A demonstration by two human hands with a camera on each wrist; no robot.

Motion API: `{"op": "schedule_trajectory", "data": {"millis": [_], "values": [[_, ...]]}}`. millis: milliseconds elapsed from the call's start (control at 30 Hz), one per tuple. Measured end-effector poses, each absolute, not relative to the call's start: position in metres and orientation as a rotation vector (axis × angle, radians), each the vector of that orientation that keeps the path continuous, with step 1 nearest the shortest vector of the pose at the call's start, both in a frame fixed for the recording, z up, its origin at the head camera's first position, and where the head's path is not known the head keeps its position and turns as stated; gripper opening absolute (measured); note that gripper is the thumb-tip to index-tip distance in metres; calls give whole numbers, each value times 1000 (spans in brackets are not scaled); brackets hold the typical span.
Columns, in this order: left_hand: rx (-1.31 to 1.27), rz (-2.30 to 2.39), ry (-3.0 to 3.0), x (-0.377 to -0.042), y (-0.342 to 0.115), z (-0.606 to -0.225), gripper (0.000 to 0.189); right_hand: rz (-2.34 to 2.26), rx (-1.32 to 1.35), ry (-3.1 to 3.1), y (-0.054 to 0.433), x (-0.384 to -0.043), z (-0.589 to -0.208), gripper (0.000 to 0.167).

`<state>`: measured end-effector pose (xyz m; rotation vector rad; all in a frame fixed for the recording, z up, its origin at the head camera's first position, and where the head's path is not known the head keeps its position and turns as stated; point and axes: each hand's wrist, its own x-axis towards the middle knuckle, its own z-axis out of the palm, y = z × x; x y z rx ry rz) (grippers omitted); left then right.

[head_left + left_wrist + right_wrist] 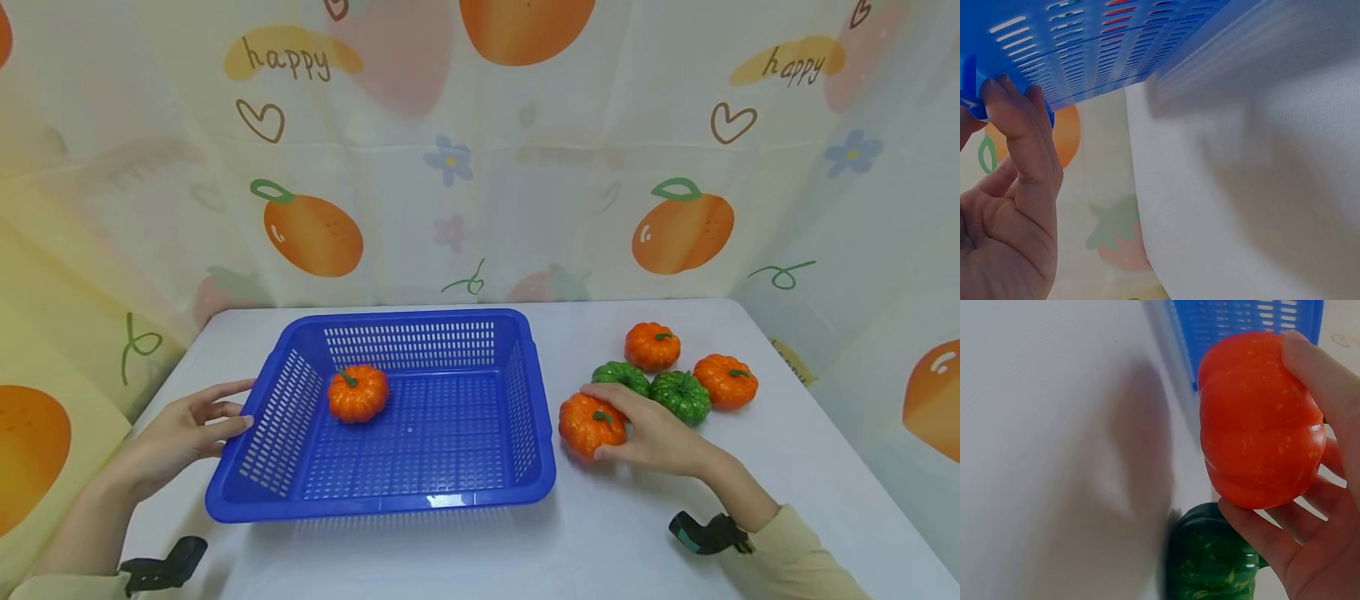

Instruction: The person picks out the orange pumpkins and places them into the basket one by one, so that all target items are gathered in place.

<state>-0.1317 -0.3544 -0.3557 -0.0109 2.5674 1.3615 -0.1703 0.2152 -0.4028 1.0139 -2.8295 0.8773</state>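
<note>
Just outside basket rim (pixel 543 417), gripped pumpkin (pixel 587 427).

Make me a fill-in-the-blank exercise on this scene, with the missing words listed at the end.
1. The left hand holds the rim of a basket coloured ____.
2. Of the left and right sides, the pumpkin inside the basket lies nearer the ____.
3. The right hand grips another pumpkin, coloured ____.
4. On the table, the number of green pumpkins is ____.

Missing words: blue; left; orange; two.
</note>
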Motion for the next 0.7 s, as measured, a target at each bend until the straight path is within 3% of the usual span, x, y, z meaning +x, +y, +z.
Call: {"op": "schedule_trajectory", "data": {"millis": [700], "values": [[-3, 1350, 2569, -134, -356, -357, 69, 903, 1023, -2824, 209, -180, -379, 74]]}}
